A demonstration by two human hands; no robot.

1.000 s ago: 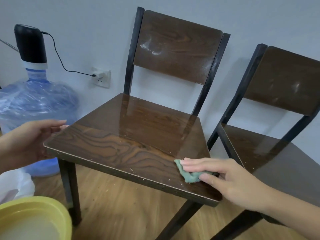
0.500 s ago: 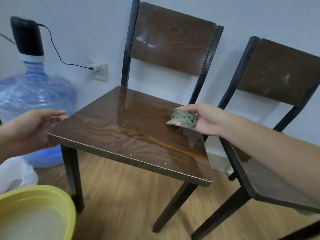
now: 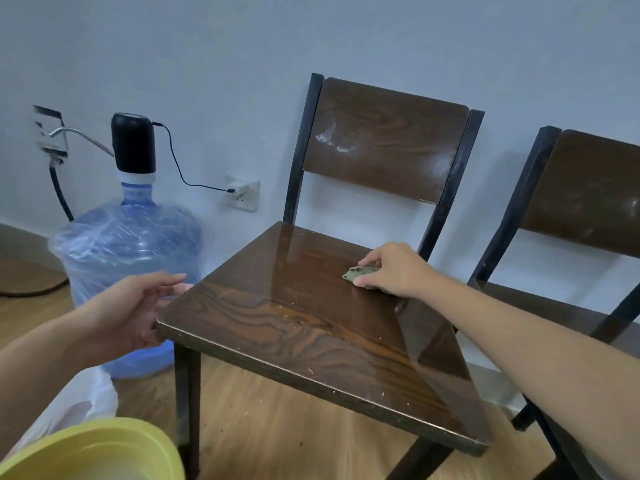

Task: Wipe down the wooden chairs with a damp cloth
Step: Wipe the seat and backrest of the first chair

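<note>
Right hand (image 3: pixel 393 270) fingers press the soft, limp cloth (image 3: pixel 360 273) flat on the chair (image 3: pixel 311 317); left hand (image 3: pixel 131 311) fingers grip its stiff seat edge.

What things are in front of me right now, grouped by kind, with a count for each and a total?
Wooden chairs: 2, the near chair and the second chair
Cloths: 1, the green cloth under the right hand
Water jugs: 1, the blue jug
Basins: 1, the yellow basin
Wall sockets: 2, and
Total: 7
</note>
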